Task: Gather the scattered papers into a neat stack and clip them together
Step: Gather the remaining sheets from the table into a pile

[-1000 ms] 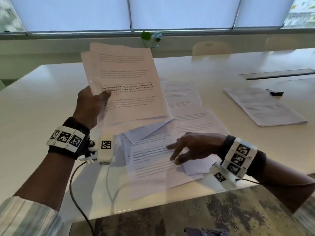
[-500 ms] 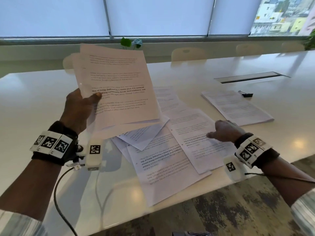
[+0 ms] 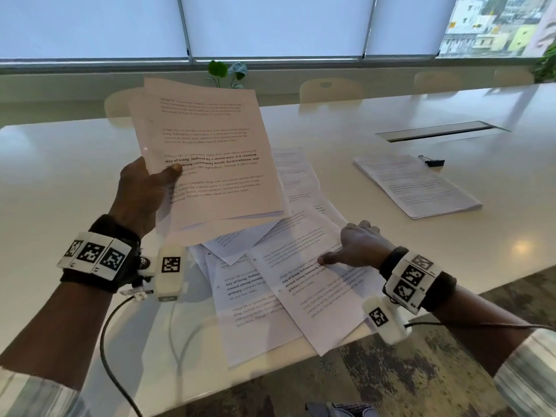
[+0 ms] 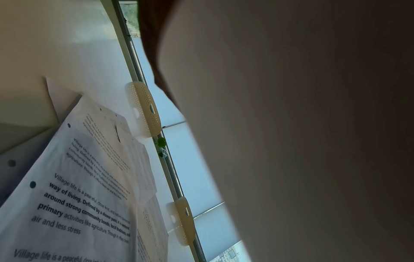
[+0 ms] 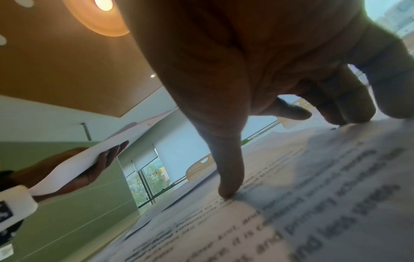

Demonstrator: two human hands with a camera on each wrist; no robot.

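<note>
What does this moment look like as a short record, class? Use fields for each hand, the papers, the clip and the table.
left hand: holds raised sheets
right hand: thumb and fingertips on top loose sheet
loose papers: overlapping, askew, past table edge
clip: black, beside separate stack
table: white

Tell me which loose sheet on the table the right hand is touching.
The topmost sheet, nearest the table edge: the right hand rests thumb and fingertips on it; the other sheets lie partly beneath it.
</note>
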